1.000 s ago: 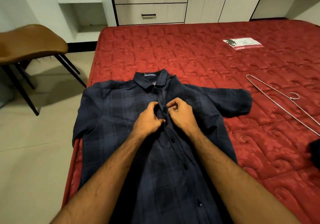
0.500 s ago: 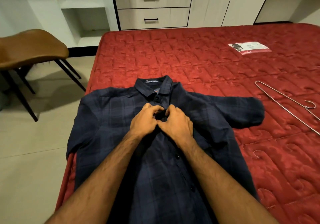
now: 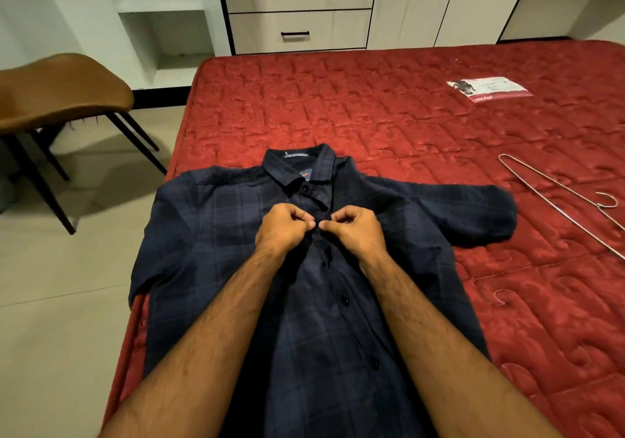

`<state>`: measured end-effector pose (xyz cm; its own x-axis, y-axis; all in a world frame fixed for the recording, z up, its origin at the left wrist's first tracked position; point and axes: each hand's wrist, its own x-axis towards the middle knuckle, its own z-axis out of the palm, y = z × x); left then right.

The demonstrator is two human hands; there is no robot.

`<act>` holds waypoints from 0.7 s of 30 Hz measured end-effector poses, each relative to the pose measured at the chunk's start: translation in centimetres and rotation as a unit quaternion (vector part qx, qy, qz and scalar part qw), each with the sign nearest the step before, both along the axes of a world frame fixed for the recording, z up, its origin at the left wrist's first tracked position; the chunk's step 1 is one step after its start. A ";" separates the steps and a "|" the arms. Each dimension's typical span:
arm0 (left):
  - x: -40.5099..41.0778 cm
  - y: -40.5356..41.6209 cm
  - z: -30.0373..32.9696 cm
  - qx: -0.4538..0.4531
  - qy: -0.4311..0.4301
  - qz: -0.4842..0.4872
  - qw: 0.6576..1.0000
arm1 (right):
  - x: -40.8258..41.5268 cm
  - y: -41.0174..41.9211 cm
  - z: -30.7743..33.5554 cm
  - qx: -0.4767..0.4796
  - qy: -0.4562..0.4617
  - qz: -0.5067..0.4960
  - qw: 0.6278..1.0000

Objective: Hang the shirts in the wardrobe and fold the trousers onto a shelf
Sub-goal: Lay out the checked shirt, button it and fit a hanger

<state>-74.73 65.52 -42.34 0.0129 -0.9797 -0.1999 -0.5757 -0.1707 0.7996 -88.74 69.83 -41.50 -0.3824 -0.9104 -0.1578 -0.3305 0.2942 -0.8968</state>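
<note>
Now the dark plaid shirt (image 3: 236, 234) lies flat, front up, at the near left corner of the red mattress (image 3: 372, 106), left hand (image 3: 282, 229) and right hand (image 3: 358, 231) both pinching its placket just below the collar, knuckles nearly touching; wire hanger (image 3: 558, 197) lies well off to the right, white shelf cubbies (image 3: 162, 14) behind show nothing inside

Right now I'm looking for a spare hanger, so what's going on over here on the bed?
A person has a dark plaid shirt spread face up on the red bed. The left hand and right hand each pinch the shirt's front placket just below the collar, apparently working a button. A wire hanger lies unused on the bed to the right, apart from the shirt, so nothing is hung yet.
</note>
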 end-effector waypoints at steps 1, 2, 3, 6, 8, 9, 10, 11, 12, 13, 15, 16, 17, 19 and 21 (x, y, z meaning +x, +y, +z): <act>0.0 0.0 -0.1 0.006 0.013 0.012 1.000 | 0.1 0.1 -0.1 -0.009 -0.006 -0.004 1.000; 0.0 -0.1 -0.2 0.010 0.023 0.021 0.999 | 0.2 0.2 -0.3 -0.014 -0.007 -0.006 1.000; 0.0 -0.1 -0.2 0.014 0.031 0.026 0.999 | 0.4 0.3 -0.4 -0.015 -0.001 -0.005 1.000; -0.1 -0.1 -0.3 0.022 0.042 0.027 0.999 | 0.7 0.8 -0.5 -0.008 0.036 -0.002 0.999; -0.1 -0.2 -0.4 0.025 0.040 0.026 0.999 | 1.1 1.0 -0.5 -0.008 0.053 -0.007 0.999; -0.2 -0.2 -0.4 0.026 0.039 0.024 0.999 | 1.3 1.2 -0.5 -0.007 0.061 -0.010 0.998; -0.1 -0.2 -0.5 0.028 0.039 0.019 0.999 | 1.4 1.2 -0.5 -0.007 0.070 -0.011 0.997; -0.1 -0.3 -0.5 0.031 0.042 0.014 0.999 | 1.4 1.3 -0.5 -0.007 0.075 -0.010 0.997; 0.0 -0.4 -0.6 0.031 0.046 0.007 0.998 | 1.4 1.3 -0.5 -0.009 0.077 -0.006 0.997; 0.0 -0.4 -0.6 0.032 0.050 0.002 0.998 | 1.3 1.4 -0.5 -0.012 0.077 0.000 0.997; 0.1 -0.4 -0.5 0.034 0.061 -0.007 0.998 | 1.3 1.4 -0.7 -0.019 0.080 0.013 0.997; 0.1 -0.5 -0.3 0.038 0.064 -0.011 0.997 | 1.3 1.5 -0.8 -0.022 0.081 0.018 0.996; 0.0 -0.4 -0.1 0.043 0.064 -0.016 0.997 | 1.3 1.5 -0.8 -0.025 0.078 0.022 0.996; 0.0 -0.5 0.1 0.050 0.064 -0.021 0.996 | 1.1 1.5 -1.0 -0.040 0.050 0.035 0.997; 0.2 -0.5 0.0 0.049 0.066 -0.019 0.996 | 0.8 1.6 -1.1 -0.059 0.014 0.058 0.996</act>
